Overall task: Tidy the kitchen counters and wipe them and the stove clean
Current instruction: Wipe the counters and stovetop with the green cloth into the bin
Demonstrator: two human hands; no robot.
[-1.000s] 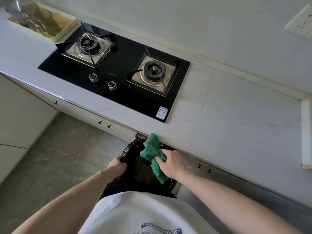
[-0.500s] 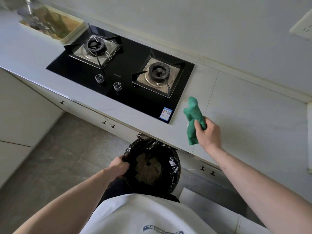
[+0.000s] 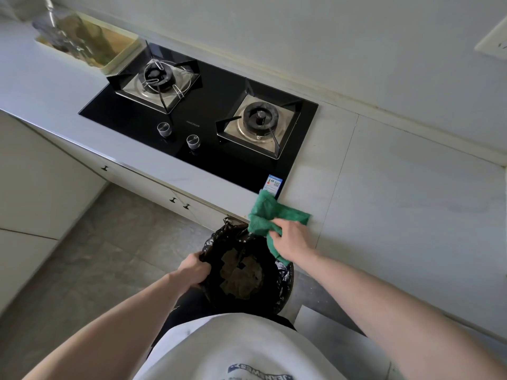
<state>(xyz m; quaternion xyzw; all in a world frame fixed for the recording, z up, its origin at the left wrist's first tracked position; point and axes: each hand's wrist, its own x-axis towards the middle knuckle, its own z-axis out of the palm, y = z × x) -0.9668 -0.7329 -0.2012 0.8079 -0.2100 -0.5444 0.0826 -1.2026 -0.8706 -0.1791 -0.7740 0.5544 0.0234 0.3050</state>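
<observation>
The right hand (image 3: 289,239) has its grip on one green cloth (image 3: 270,215), fingers curled over the bunched fabric. The cloth lies at the front edge of the tabletop (image 3: 397,204), just right of the stove's near right corner; most of it spreads ahead and left of the hand, and one end hangs down below the hand over the rim of the bin. Whether the cloth presses flat on the tabletop or is slightly lifted cannot be told.

The left hand (image 3: 192,270) has its grip on the left rim of the black bag (image 3: 219,242) that lines one bin (image 3: 285,281), fingers curled round the plastic. The bin is held just under the tabletop edge, directly below the cloth. Brownish scraps lie in its bottom.

One black glass stove (image 3: 219,105) is set into the tabletop, with two burners: a left burner (image 3: 157,75) and a right burner (image 3: 259,116). Two round knobs (image 3: 164,129) sit side by side near its front edge. One blue and white sticker (image 3: 273,184) is on the front right corner, just beyond the cloth.

At the far left, one pale tray (image 3: 120,57) rests on the tabletop just beside the stove, with blurred contents. Three small dark handles (image 3: 173,199) show on the cabinet fronts below.
</observation>
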